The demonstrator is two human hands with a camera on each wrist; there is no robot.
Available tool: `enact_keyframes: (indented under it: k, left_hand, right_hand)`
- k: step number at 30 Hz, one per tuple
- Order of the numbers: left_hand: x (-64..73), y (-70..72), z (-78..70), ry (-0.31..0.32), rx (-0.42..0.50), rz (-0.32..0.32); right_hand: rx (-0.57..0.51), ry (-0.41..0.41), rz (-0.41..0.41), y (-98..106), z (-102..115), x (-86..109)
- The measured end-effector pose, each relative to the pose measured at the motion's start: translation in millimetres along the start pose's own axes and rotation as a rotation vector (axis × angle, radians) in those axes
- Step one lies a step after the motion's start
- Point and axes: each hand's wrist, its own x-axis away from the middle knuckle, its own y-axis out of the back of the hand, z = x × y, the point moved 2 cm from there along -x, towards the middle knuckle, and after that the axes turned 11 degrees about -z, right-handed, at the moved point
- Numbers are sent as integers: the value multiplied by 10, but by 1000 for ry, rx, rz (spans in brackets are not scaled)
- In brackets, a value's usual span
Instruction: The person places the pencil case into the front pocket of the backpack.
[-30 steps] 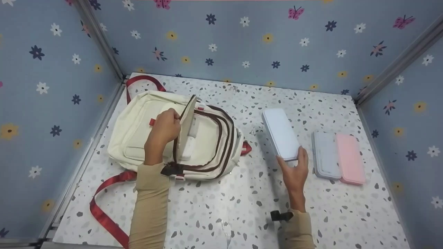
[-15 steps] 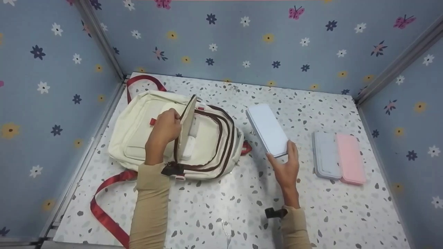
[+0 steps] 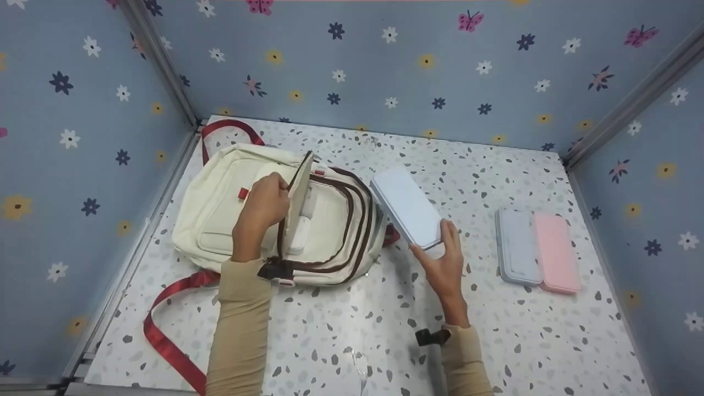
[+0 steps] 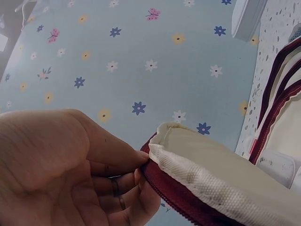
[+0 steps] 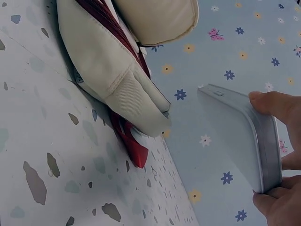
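Note:
A cream backpack [image 3: 214,192] with dark red zips lies on the table, its front pocket unzipped. My left hand [image 3: 265,201] pinches the edge of the pocket flap [image 4: 207,183] between thumb and fingers and holds it raised. Inside the pocket sit a white case [image 3: 300,235] and a greyish item [image 3: 309,202] partly behind the flap. My right hand [image 3: 444,267] grips the near end of a pale blue pencil case [image 3: 408,206], thumb on one side and fingers on the other. The case is lifted off the table, its far end beside the backpack's right side.
To the right, a grey-blue case [image 3: 518,246] and a pink case [image 3: 556,252] lie side by side. A red strap [image 3: 170,341] trails from the backpack toward the front edge. Flowered panels [image 3: 379,71] wall in the speckled table [image 3: 341,335].
My right hand has carried the pale blue pencil case leftward to the backpack, tilting it a little more. My left hand stays on the flap.

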Motion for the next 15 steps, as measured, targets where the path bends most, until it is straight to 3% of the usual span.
enact_keyframes:
  k: [15]
  left_hand:
    - [4,-37,8,-9,-1,-17]
  right_hand:
    - [-47,79,168,-237,70,29]
